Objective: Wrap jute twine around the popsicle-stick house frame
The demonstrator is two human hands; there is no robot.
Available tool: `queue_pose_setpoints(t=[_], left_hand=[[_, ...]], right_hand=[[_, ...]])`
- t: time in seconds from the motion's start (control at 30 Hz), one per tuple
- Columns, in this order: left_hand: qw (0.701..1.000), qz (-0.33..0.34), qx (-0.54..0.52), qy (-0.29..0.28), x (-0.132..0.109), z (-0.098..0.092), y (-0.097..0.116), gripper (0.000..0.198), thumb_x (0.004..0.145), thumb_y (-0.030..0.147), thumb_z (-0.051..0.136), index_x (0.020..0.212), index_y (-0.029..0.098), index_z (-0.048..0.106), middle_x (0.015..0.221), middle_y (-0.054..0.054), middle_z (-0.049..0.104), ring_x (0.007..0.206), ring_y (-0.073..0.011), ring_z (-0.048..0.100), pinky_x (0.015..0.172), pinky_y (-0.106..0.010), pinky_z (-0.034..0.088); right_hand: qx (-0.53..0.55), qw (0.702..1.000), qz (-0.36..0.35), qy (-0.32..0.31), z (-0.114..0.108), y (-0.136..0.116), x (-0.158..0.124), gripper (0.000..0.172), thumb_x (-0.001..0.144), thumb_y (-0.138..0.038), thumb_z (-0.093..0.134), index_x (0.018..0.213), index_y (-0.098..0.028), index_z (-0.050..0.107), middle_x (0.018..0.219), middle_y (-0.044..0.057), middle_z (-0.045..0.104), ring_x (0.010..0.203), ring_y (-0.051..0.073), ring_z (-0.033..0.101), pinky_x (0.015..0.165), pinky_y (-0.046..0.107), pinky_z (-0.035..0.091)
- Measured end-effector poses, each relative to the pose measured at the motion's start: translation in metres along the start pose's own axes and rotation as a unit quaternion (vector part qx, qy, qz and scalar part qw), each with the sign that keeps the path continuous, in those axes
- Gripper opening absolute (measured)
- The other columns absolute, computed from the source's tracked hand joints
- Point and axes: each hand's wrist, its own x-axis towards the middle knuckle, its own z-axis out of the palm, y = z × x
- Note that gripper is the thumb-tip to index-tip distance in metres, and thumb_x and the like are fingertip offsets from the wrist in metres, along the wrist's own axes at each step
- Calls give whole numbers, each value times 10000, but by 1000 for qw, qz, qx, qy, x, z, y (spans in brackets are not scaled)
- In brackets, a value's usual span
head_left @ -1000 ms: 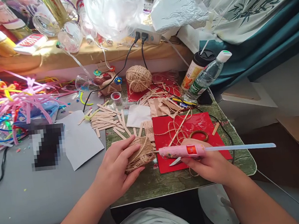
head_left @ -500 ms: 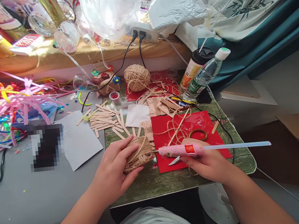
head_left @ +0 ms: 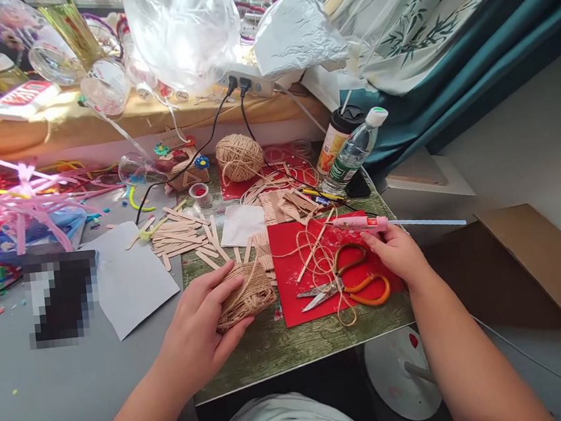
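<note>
My left hand (head_left: 204, 314) grips a twine-wrapped block (head_left: 249, 293) just over the front of the green table; what lies under the twine is hidden. Out to the right, my right hand (head_left: 396, 249) is closed around a pink hot glue gun (head_left: 361, 223), its nozzle pointing left and a long clear glue stick (head_left: 430, 222) sticking out behind. Below the gun, scissors with orange handles (head_left: 372, 291) lie on a red sheet (head_left: 292, 302), their blades slightly apart. Loose twine (head_left: 307, 237) loops across the same sheet.
Craft sticks (head_left: 178, 233) spread behind my left hand, near a white paper square (head_left: 243, 225). Further back are a twine ball (head_left: 240, 158), a water bottle (head_left: 354, 150) and a drink cup (head_left: 336, 140). Grey paper (head_left: 131, 278) and pink pipe cleaners (head_left: 27, 208) are leftward. Black cables cross the table.
My right hand has drawn the glue gun away from the twine-wrapped block, rightward and back, uncovering the scissors. My left hand still holds the block. The whole view has shifted a little.
</note>
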Motion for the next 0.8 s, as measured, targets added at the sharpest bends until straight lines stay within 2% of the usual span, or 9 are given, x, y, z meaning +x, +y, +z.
queue_pose_setpoints(t=[0.13,0.33,0.53,0.63,0.7,0.77,0.8], left_hand=[[1000,-1,0,2,1,1,0,576,1007,279,652,1535,266,422,1599,-176,478,1413,-346,531,1139,-547,491],[1000,-11,-3,5,0,2,-1,584,1002,284,658,1537,278,425,1600,-170,480,1426,-354,530,1149,-561,492],[1000,-8,3,6,0,2,-1,589,994,293,665,1536,280,436,1606,-160,486,1420,-360,545,1143,-558,504],[1000,-11,3,10,1,0,0,584,993,286,663,1531,290,435,1600,-159,494,1409,-359,556,1138,-562,509],[1000,-8,2,11,0,0,1,589,992,281,666,1531,292,428,1592,-164,497,1407,-358,555,1137,-564,509],[1000,-4,-3,9,0,-1,1,587,993,284,669,1527,283,427,1588,-173,495,1413,-353,546,1140,-560,507],[1000,-3,-5,7,-1,-1,2,583,994,288,671,1524,277,429,1588,-177,494,1418,-350,540,1143,-556,505]], right_hand=[[3,1000,4,10,-2,23,3,405,952,-534,678,1208,-230,761,1210,116,806,1108,325,744,1005,455,564],[-8,999,32,29,-21,52,-2,414,932,-491,676,1181,-173,769,1124,129,813,996,301,748,924,423,581],[-30,999,17,29,-24,53,-7,332,898,-394,670,1126,-174,767,1067,125,800,976,308,726,930,430,558],[-40,999,0,28,-23,49,-9,349,858,-380,707,1146,-187,739,1117,125,778,1026,319,713,963,444,548],[-38,996,-31,71,-21,48,-17,456,805,-408,768,1202,-197,698,1196,133,746,1088,341,698,1005,485,539],[-27,981,-66,182,-18,50,-33,548,746,-446,823,1213,-209,658,1234,146,705,1121,378,681,1018,552,531],[-13,966,-73,250,-15,51,-44,498,748,-457,820,1155,-223,655,1192,145,698,1103,398,679,991,576,537]])
